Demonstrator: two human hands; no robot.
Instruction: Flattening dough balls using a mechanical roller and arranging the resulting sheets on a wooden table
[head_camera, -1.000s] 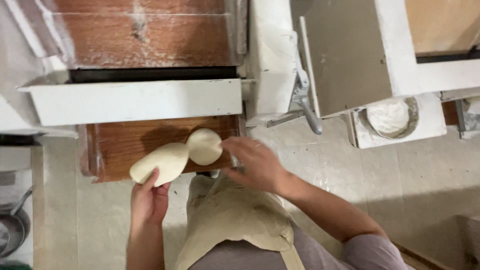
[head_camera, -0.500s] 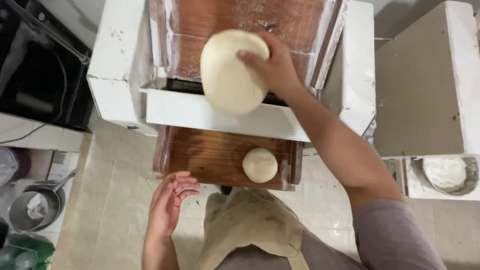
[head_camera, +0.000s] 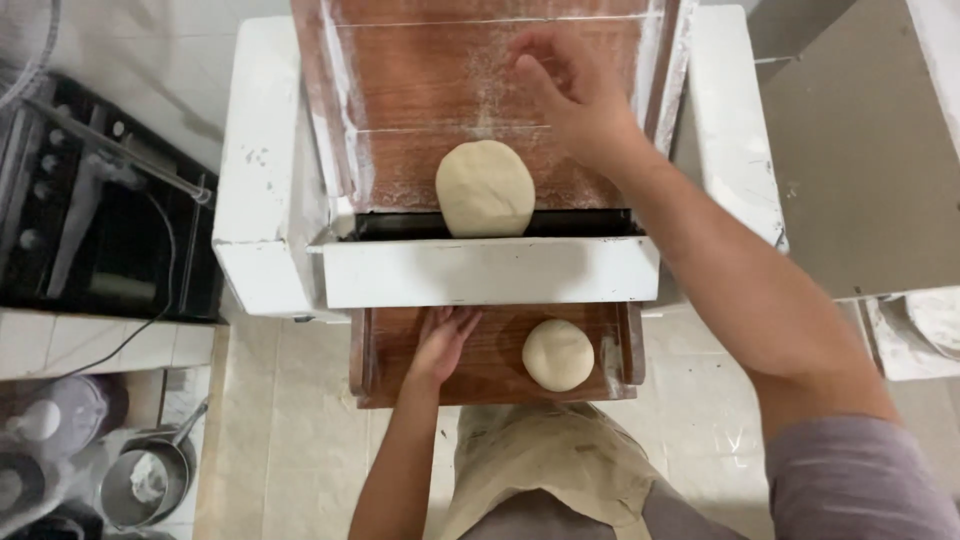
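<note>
A flattened oval of pale dough (head_camera: 485, 187) lies on the floured upper wooden chute (head_camera: 400, 110) of a white dough-rolling machine (head_camera: 262, 200), its lower edge at the dark roller slot. My right hand (head_camera: 570, 95) hovers just above and to the right of it, fingers apart, holding nothing. A smaller round dough ball (head_camera: 558, 354) rests on the lower wooden tray (head_camera: 490, 372). My left hand (head_camera: 442, 343) lies open on that tray, left of the ball and apart from it.
A black appliance (head_camera: 110, 230) stands at the left on a tiled counter. A metal pot (head_camera: 140, 485) sits on the floor at lower left. A grey panel (head_camera: 860, 170) and a white floured surface (head_camera: 920, 330) are at the right. My beige apron (head_camera: 540, 470) is below.
My right hand carried the flattened dough up from the lower tray, laid it on the upper chute and let go. My left hand moved forward onto the lower tray.
</note>
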